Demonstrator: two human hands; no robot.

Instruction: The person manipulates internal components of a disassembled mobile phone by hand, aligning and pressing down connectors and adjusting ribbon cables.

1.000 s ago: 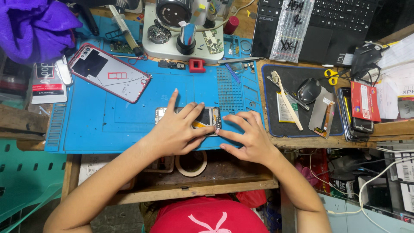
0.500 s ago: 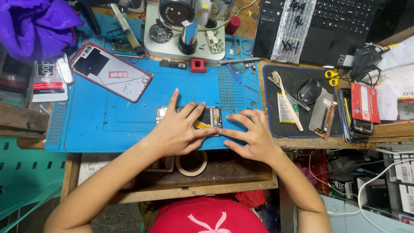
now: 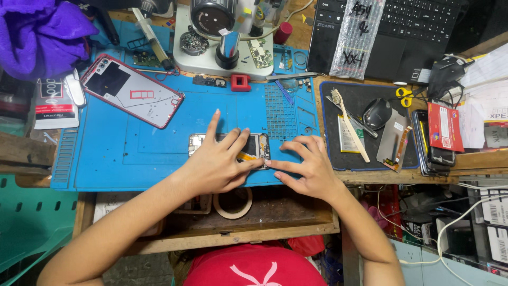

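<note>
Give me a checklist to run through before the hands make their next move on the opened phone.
1. Opened phone lies flat on the blue mat: ok.
2. Left hand presses down on the phone, fingers spread over it: ok.
3. Right hand has a fingertip at the phone's right end: ok.
4. Whether either hand holds a tool: cannot tell, the fingers hide the spot.
5. Phone back cover lies apart at the mat's upper left, out of the hands' way: ok.
6. Mat free of small loose parts near the phone: cannot tell, too small to see.
</note>
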